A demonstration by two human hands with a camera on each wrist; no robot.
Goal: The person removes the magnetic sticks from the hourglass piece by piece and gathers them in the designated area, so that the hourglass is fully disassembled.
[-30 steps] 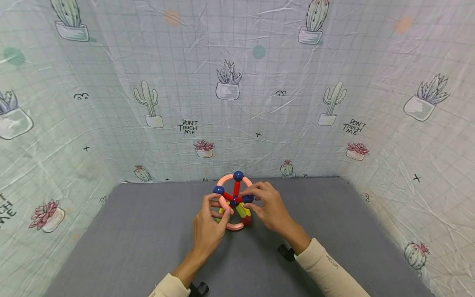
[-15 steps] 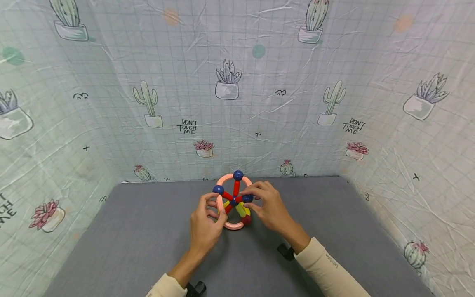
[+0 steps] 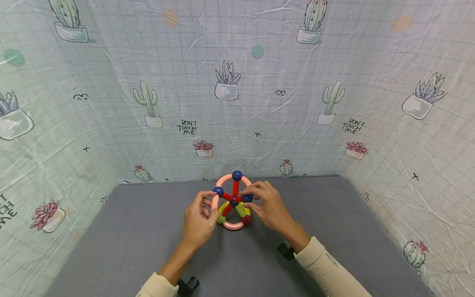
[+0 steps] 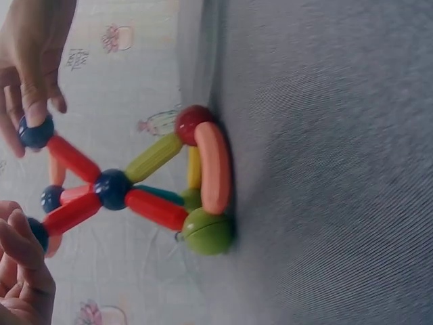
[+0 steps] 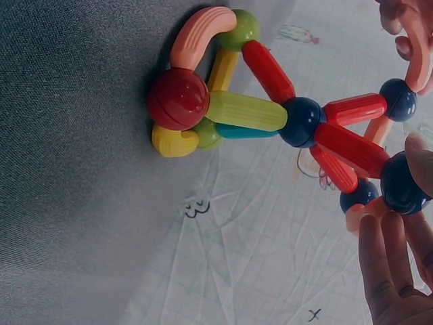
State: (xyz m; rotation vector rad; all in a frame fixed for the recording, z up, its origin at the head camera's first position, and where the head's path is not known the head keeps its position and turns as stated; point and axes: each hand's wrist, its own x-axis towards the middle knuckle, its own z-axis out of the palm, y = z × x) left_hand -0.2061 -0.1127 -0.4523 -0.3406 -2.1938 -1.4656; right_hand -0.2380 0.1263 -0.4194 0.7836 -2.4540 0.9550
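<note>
A magnetic ball-and-rod structure stands on the grey table. Red rods fan up from its central blue ball to outer blue balls. My left hand pinches a curved salmon rod, whose end meets the left blue ball. My right hand grips the right blue ball between thumb and fingers. At the base, a curved salmon rod joins a dark red ball and a green ball. Fingers partly cover the held pieces.
A cactus-print cloth hangs behind and along both sides of the table. The top blue ball carries curved salmon rods down behind the structure. Black wrist straps sit below both hands.
My left hand has moved left and slightly down, swinging the held curved rod from slanting across the structure to nearly upright at its left. The right hand stays on its ball.
</note>
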